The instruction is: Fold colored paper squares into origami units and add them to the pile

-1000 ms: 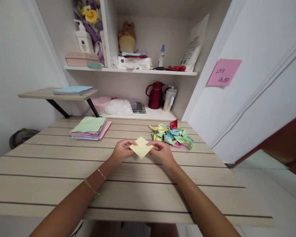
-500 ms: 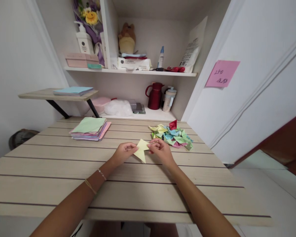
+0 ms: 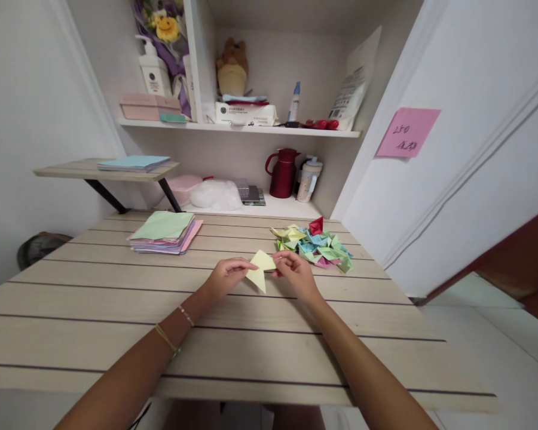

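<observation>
Between my two hands is a pale yellow sheet of folded paper (image 3: pixel 262 263), held just above the table, with one point aimed down toward me. My left hand (image 3: pixel 228 276) pinches its left side, thumb on top. The right corner is gripped by the thumb and fingers of my right hand (image 3: pixel 295 273). Behind my right hand lies a heap of folded paper boats (image 3: pixel 316 245) in green, blue, yellow, pink and red. Farther left sits a stack of coloured paper (image 3: pixel 164 233) with a green sheet on top.
The slatted wooden table (image 3: pixel 233 352) fills the foreground. A small raised shelf (image 3: pixel 67 169) at the left carries blue paper (image 3: pixel 133 163). At the back, a red jug (image 3: pixel 283 174) and a pale cup (image 3: pixel 309 180) stand in the cabinet. A pink note (image 3: pixel 407 132) sticks to the wall.
My left thumb has slid right, farther over the folded paper. The paper has tilted slightly, and my right hand keeps its pinch on the right corner.
</observation>
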Demonstrator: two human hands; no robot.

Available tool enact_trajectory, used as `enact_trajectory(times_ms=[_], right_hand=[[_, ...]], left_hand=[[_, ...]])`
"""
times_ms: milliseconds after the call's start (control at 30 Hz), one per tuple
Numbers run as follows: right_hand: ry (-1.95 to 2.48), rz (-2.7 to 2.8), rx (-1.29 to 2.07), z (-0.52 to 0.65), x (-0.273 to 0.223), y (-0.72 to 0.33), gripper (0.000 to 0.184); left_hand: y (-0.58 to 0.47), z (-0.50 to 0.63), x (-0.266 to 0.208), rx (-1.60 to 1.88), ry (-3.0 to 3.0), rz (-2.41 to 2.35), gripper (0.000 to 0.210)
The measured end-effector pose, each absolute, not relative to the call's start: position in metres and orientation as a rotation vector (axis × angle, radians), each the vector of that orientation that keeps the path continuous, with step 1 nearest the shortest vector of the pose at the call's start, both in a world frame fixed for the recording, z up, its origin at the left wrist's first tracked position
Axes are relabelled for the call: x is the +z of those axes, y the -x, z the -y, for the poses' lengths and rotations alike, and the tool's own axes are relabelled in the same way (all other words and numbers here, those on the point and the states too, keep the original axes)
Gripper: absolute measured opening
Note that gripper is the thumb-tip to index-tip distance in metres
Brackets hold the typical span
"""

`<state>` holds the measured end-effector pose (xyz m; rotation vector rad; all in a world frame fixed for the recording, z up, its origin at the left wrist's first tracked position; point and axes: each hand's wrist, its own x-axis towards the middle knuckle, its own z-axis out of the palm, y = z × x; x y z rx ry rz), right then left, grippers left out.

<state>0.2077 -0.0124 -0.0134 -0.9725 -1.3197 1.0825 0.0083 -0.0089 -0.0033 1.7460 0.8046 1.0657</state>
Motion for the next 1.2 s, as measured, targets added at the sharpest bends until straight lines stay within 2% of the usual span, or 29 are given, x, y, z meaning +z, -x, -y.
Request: enact_trajectory(times_ms=[200,433,533,733,900,1067,1200], right_hand=[[0.967,1.287,1.066,0.013,-0.012,-0.209,0.022],[0.980,1.422,1.043,0.013,-0.018,-0.205,0.016],[0.951,1.549,1.109,0.017,-0.017,-0.203,0.015],[0.890,1.613,1.228,0.021,-0.016,-0.200,0.016],[0.887,1.395,1.201,0.016,-0.018,-0.199,0.028],[0.860,1.251,1.298,0.016,-0.017,-0.197,0.037],[0.843,1.248,1.349,0.018,-0.016,-0.195,0.032]], left_hand=[[-0.012,0.014,-0.002,1.025,-1.652,-0.792,0.043],[-0.014,0.006,-0.011,1.083,-1.643,-0.943,0.020],[-0.013,0.002,-0.014,1.055,-1.600,-0.951,0.021],[-0.011,0.002,-0.015,0.907,-1.393,-0.862,0.049],[-0.011,0.001,-0.020,0.782,-1.365,-0.874,0.034],[-0.012,0.003,-0.017,0.833,-1.206,-0.854,0.034],[-0.014,0.006,-0.011,0.843,-1.112,-0.795,0.033]])
